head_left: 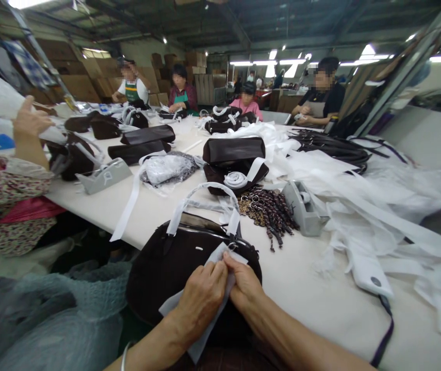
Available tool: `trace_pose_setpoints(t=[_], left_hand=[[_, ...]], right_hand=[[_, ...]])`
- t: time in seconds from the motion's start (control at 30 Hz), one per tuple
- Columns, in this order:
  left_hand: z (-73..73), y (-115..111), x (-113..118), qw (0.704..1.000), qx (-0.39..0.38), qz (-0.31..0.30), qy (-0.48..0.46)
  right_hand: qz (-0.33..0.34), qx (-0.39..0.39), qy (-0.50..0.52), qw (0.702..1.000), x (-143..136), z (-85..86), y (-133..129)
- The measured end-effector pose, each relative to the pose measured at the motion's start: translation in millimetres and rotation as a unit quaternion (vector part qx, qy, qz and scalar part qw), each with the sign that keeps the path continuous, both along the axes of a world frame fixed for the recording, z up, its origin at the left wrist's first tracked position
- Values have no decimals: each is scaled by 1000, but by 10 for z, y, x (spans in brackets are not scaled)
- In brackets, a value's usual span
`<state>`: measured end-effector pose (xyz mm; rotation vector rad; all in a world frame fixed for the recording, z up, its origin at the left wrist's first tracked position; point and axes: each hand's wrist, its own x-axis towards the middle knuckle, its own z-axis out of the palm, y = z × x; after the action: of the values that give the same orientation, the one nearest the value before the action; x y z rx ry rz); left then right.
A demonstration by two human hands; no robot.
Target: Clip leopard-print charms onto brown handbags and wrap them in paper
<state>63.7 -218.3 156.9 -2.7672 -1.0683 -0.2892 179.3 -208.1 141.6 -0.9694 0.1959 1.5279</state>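
A dark brown handbag (166, 278) lies at the near table edge, its white-wrapped handle (205, 190) arching upward. Over its right side, my left hand (203, 288) has its fingers curled closed on a thin white sheet (189, 348). My right hand (245, 281) pinches the same sheet beside it, thumb pointing up, just below a metal ring near the zipper. The two hands touch each other. Beyond the bag, a bundle of braided straps with rings (272, 211) lies beside a grey tape dispenser (305, 208).
More dark bags (235, 149) and a second dispenser (106, 178) stand farther back. White strips (378, 206) and a white device (369, 270) with a cord lie right. A person's hand (30, 123) is raised at left; several people sit across the table.
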Motion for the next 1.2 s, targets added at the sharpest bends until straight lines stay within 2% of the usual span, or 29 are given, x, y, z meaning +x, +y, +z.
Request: trace_pose_setpoints(t=[0.2,0.27,0.4,0.47,0.53,0.6,0.63,0.7,0.77,0.83,0.97,1.03,1.13,1.2], left_hand=[[100,-40,-286,987,16,151,-59],[49,-97,-366,987,12,154,-46],[-76,-252,-599,992,18,121,7],[-24,-295,-764,993,-33,109,11],[145,-275,-900,985,-145,91,-16],[369,-175,-940,958,-263,87,-75],[469,-96,-912,942,-298,100,-114],[578,106,-774,921,-294,155,-202],[538,326,-579,894,-316,166,-271],[389,513,-397,854,-406,141,-293],[105,657,-213,754,-541,143,-343],[72,639,-190,717,-577,149,-362],[103,592,-156,689,-594,157,-384],[111,575,-121,661,-606,163,-411]], right_hand=[[0,23,35,999,-22,-5,53],[-11,14,34,999,-28,-3,63],[-8,6,33,999,-45,-14,57],[-4,9,31,999,-58,-17,43],[-1,9,31,999,-71,-14,31],[-1,6,34,999,-78,-5,27],[0,5,36,999,-77,1,28],[6,8,36,999,-67,12,34],[20,16,33,999,-48,22,41],[32,24,29,999,-26,27,44],[32,22,24,999,-4,25,36],[26,16,19,999,-16,16,35],[13,9,0,1000,-54,2,49],[13,10,-18,1000,-69,12,55]])
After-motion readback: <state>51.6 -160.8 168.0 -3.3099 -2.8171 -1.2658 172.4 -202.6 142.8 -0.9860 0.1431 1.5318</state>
